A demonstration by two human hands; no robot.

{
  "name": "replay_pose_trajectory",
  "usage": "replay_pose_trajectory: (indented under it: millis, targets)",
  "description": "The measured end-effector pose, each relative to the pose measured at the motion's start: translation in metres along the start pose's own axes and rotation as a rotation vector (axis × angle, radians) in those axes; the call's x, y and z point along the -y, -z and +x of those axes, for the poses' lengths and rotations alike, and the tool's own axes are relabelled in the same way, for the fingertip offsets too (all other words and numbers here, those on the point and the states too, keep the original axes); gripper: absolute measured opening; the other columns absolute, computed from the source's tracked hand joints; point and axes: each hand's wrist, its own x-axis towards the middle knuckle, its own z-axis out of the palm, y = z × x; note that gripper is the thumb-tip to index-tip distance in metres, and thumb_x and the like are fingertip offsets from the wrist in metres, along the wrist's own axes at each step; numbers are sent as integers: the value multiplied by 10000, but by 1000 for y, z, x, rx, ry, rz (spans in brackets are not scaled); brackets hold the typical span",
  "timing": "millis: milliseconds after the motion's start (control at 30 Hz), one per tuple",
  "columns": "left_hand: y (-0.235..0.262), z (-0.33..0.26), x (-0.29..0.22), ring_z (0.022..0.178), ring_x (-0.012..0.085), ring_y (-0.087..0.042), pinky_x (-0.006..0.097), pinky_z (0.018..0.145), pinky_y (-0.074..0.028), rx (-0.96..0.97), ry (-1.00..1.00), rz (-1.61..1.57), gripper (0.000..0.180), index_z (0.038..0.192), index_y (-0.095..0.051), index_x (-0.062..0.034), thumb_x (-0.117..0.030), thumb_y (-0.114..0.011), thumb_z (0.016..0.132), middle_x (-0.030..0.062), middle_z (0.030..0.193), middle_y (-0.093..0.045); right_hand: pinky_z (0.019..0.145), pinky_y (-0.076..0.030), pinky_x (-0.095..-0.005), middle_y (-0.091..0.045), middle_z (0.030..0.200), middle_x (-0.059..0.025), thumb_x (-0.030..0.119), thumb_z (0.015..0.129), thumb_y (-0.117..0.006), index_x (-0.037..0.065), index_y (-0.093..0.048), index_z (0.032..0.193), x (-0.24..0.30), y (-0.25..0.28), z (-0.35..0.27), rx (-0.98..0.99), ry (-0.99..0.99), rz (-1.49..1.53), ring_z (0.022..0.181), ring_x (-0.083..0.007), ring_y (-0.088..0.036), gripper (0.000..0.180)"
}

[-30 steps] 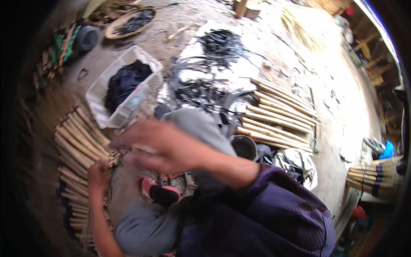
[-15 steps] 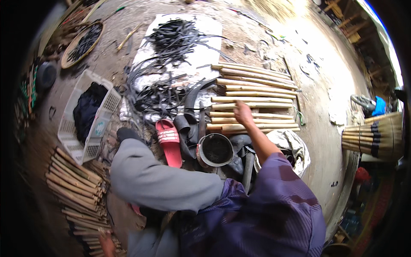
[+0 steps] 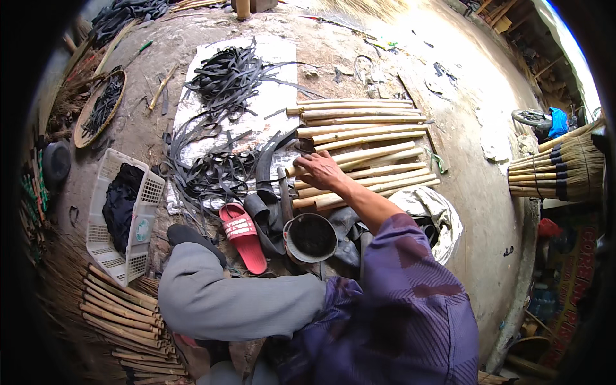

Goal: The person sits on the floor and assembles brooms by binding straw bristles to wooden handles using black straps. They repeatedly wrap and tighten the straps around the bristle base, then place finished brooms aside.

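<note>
My right hand (image 3: 321, 172) is closed round the near-left end of a pale bamboo stick (image 3: 378, 156) in the row of sticks at mid-picture. That stick lies at a slant to its neighbours, with its right part among them. Above it several more bamboo sticks (image 3: 366, 128) lie side by side, and others (image 3: 378, 184) lie just below. My left hand is outside the picture. Beneath my right hand stands a small bucket (image 3: 310, 237) with dark stuff inside. A red slide sandal (image 3: 244, 239) and bent black rubber pieces (image 3: 264, 215) lie to its left.
Black strips (image 3: 228, 74) are heaped on a white sheet (image 3: 183, 122). At left are a plastic crate (image 3: 142, 221) with dark cloth, a shallow basket (image 3: 82, 131) and stacked sticks (image 3: 122, 308). A white sack (image 3: 447, 221) lies right of the bucket; bound brooms (image 3: 545, 168) stand at far right.
My right hand has moved left along the sticks to one stick's end, and that stick now lies slanted. My left hand, earlier at the lower-left stack, has left the picture. The view has shifted.
</note>
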Motion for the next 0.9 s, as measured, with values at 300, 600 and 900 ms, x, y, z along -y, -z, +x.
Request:
replay_pose_trajectory:
  millis: [300, 600, 900]
  targets:
    - [25, 40, -1, 1416, 476, -396, 542, 1169, -337, -79, -199, 105, 675, 1564, -377, -46, -501, -402, 1066, 285, 1555, -409, 933, -381, -531, -700, 854, 6, 319, 892, -708, 255, -638, 1093, 283, 167, 72, -283, 616, 324, 931, -212, -715, 222]
    - [-14, 56, 33, 1441, 431, -401, 458, 1185, -323, -118, -108, -36, 782, 1572, -362, -45, -580, -484, 1015, 268, 1581, -392, 919, -373, -487, -673, 890, -1, 364, 855, -675, 286, -675, 1020, 507, 61, 83, -187, 925, 232, 974, -242, -651, 182]
    - [-44, 27, 29, 1104, 517, -606, 550, 923, -479, -344, -84, -224, 398, 1081, -661, 74, -293, -681, 930, 335, 1113, -658, 1042, -369, -472, -675, 1146, -15, 276, 736, -749, 213, -570, 1277, 474, -158, 27, 164, 905, 180, 1197, -262, -580, 574]
